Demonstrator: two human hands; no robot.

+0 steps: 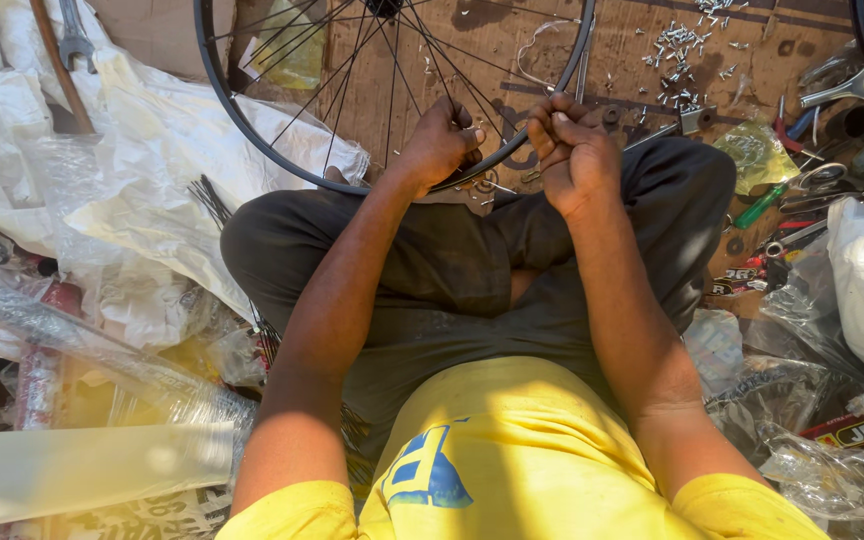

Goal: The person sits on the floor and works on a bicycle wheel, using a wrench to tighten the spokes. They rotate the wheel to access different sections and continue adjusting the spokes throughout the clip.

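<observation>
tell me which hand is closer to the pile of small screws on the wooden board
Right. The right hand is at the wheel rim just below-left of the screws; the left hand grips the rim farther left.

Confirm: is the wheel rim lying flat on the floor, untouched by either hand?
No. The left hand and right hand both grip the wheel rim.

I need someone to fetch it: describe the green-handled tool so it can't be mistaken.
Start at the black spoked bicycle wheel rim that both hands grip, then look right past the person's dark-trousered knee. The green-handled screwdriver lies on the wooden floor among metal tools, the only bright green handle there.
</observation>
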